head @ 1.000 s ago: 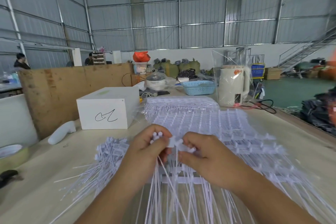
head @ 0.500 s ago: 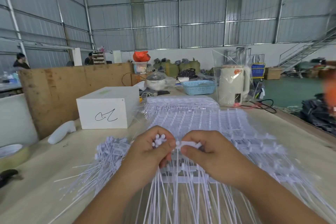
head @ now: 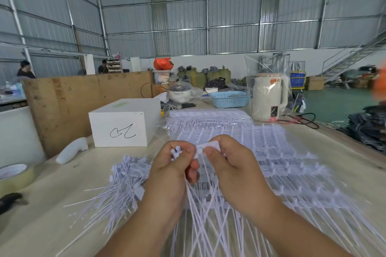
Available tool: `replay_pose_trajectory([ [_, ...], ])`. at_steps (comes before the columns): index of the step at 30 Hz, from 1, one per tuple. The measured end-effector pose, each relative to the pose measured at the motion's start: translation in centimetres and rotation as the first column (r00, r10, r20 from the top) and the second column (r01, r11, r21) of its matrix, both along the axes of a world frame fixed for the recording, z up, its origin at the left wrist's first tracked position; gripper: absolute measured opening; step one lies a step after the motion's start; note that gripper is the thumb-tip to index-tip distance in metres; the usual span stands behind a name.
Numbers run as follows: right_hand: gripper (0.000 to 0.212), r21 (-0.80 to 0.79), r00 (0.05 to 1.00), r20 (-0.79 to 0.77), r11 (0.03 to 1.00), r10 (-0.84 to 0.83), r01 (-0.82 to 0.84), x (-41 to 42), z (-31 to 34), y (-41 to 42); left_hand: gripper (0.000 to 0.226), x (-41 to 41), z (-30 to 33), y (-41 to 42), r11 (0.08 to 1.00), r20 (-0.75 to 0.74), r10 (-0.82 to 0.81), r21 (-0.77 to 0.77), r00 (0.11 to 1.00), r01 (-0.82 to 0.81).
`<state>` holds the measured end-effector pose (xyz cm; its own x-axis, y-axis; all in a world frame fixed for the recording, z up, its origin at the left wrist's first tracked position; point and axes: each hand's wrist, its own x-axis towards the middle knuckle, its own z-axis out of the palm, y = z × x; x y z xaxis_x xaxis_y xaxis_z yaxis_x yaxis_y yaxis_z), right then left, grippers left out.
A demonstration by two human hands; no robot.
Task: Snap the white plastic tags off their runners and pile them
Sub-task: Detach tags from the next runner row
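Both hands' grip (head: 200,152) on tags (head: 206,147)

My left hand (head: 171,170) curls closed just beside my right hand (head: 231,170), whose thumb and forefinger pinch tight, knuckles up.

Bright, even daylight; soft shadows; wide-angle edge bending; slight motion blur.

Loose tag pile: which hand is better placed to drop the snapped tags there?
Probably the left hand. It already grips a bunch of snapped tags, and the loose tag pile lies right beside it. The right hand pinches a single tag, on the far side from the pile.
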<state>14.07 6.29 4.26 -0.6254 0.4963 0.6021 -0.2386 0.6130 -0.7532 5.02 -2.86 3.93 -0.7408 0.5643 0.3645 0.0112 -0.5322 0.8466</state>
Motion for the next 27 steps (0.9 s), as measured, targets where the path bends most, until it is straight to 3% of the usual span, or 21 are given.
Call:
replay_pose_trajectory([
  [2,0.021,-0.006,0.999,-0.044,1.0,-0.022,0.022,-0.2,0.0,-0.3,0.01,0.4,0.1,0.1,0.998,0.089,-0.051,0.037,0.995,0.048],
  [5,0.023,0.03,0.997,-0.058,0.998,-0.053,0.054,-0.3,-0.1,-0.5,0.015,0.3,-0.2,0.2,0.993,0.132,-0.117,0.043,0.984,0.112],
  [8,0.026,-0.028,0.999,-0.012,0.999,0.042,-0.043,0.3,0.2,0.2,0.028,-0.7,-0.2,-0.3,0.995,-0.052,-0.081,-0.067,0.995,0.078],
  [10,0.028,-0.097,0.981,0.103,0.983,0.166,-0.156,1.1,0.5,1.2,0.019,-1.4,0.1,-0.8,0.981,-0.227,-0.13,-0.17,0.965,0.092],
  [12,0.029,-0.119,0.937,0.221,0.961,0.27,-0.248,1.8,0.8,1.6,0.014,-1.8,0.3,-1.2,0.963,-0.262,-0.2,-0.23,0.944,0.14],
  [15,0.029,-0.089,0.927,0.251,0.96,0.279,-0.265,1.8,0.8,1.4,0.014,-1.6,0.3,-1.3,0.966,-0.193,-0.196,-0.207,0.962,0.155],
  [21,0.027,0.099,0.989,0.109,0.989,0.099,-0.11,0.8,0.0,0.7,0.009,-0.1,0.7,-0.6,0.992,0.055,-0.117,-0.042,0.992,0.12],
  [27,0.035,0.27,0.989,-0.034,0.951,-0.145,0.149,-0.1,-0.8,-0.5,0.009,-0.4,0.2,0.0,0.978,0.352,-0.21,0.087,0.912,0.192],
])
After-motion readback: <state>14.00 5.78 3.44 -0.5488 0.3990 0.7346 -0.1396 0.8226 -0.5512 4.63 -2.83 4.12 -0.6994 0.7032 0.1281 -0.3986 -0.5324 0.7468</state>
